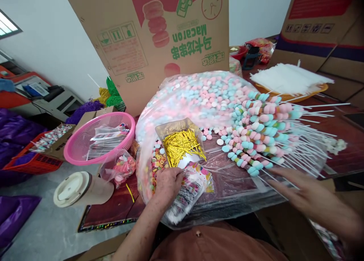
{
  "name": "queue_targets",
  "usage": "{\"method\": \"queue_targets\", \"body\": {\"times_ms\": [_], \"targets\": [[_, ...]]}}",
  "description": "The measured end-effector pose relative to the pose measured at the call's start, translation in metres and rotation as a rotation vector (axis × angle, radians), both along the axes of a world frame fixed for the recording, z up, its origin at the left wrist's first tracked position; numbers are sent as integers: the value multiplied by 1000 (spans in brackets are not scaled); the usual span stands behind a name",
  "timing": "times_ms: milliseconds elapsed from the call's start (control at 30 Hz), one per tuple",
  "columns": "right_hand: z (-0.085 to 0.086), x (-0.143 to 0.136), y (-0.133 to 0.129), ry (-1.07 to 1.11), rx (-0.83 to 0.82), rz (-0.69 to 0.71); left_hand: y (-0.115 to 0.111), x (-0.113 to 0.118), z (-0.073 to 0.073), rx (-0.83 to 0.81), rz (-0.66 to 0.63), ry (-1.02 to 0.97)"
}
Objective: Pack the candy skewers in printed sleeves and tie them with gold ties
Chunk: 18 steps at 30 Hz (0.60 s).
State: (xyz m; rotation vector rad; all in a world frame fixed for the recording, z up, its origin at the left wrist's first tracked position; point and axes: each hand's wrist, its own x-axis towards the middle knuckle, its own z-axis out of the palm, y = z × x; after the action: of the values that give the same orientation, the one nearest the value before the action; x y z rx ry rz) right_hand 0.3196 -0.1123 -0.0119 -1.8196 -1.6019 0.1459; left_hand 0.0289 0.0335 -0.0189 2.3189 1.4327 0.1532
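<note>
My left hand (pixel 168 184) is closed, its thumb and fingers on the top edge of a printed clear plastic bag (pixel 193 187) near the table's front edge. Just behind it, gold twist ties (pixel 184 144) fill an open box. On the right, my right hand (pixel 304 194), slightly blurred, has its fingers stretched out beside the sticks of the lowest marshmallow skewer (pixel 253 169). Whether the fingertips touch a stick I cannot tell. More pink, blue and white marshmallow skewers (pixel 264 128) lie in a pile, their white sticks pointing right.
A large clear bag of loose pastel marshmallows (pixel 199 96) lies behind, against an upright cardboard box (pixel 182 33). To the left are a pink basket (pixel 71 149) of packets, a lidded cup (pixel 85 189) and a small candy bag (pixel 123 166). White sleeves (pixel 290 79) fill a yellow basket.
</note>
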Motion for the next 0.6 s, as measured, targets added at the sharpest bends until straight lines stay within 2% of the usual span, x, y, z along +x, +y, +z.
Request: {"method": "queue_targets", "body": {"times_ms": [67, 133, 233, 300, 367, 467, 533, 600], "targets": [[-4, -31, 48, -45, 70, 235, 4, -7, 13, 9, -73, -2], [1, -72, 88, -64, 142, 379, 6, -13, 27, 7, -155, -28], [11, -126, 117, -54, 154, 583, 3, -17, 45, -25, -190, -172], [11, -143, 120, 56, 121, 598, -2, -15, 46, 11, -99, -275], [6, -146, 115, 248, 27, 491, -9, -10, 38, 26, 28, -349], [1, -133, 103, 505, -120, 381, -18, 1, 22, -126, 141, -479], [3, -121, 95, 570, -158, 476, -21, 7, 16, -286, 126, -559], [6, -112, 89, 556, -164, 597, -21, 10, 17, -459, 55, -606]]}}
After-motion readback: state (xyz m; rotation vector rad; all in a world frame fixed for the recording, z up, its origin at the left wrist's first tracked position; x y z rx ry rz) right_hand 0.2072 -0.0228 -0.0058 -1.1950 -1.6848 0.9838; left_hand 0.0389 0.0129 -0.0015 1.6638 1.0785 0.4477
